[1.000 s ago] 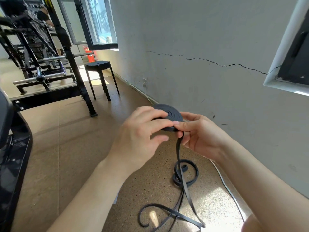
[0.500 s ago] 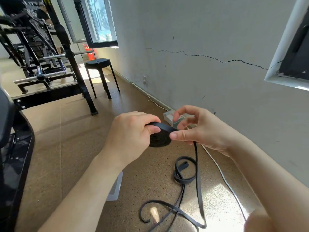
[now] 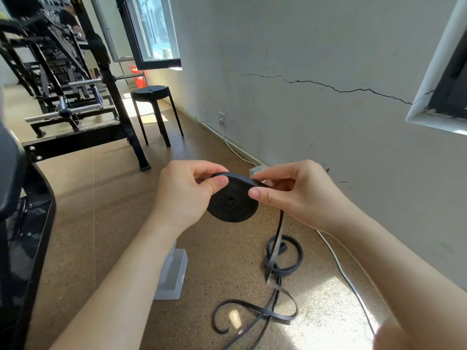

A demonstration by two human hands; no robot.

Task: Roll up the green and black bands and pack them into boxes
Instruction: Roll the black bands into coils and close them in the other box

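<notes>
A black band is partly wound into a flat coil (image 3: 232,203) held in the air between both hands. My left hand (image 3: 187,193) pinches the coil's left rim between thumb and fingers. My right hand (image 3: 295,195) pinches the band at the coil's right edge. The loose end of the band (image 3: 276,261) hangs down from there and lies in loops on the floor. A clear plastic box (image 3: 171,274) rests on the floor under my left forearm. Another small box (image 3: 257,170) shows just behind the coil by the wall. No green band is in view.
A cracked grey wall runs along the right, with a white cable (image 3: 346,274) on the floor at its foot. A black stool (image 3: 154,107) and black gym frames (image 3: 63,97) stand further back on the left. A black padded machine (image 3: 17,223) fills the left edge.
The coil has been turned on from lying flat to facing me, and more band is wound on. Both hands have shifted their grip on its rim. The clear box has come into view.
</notes>
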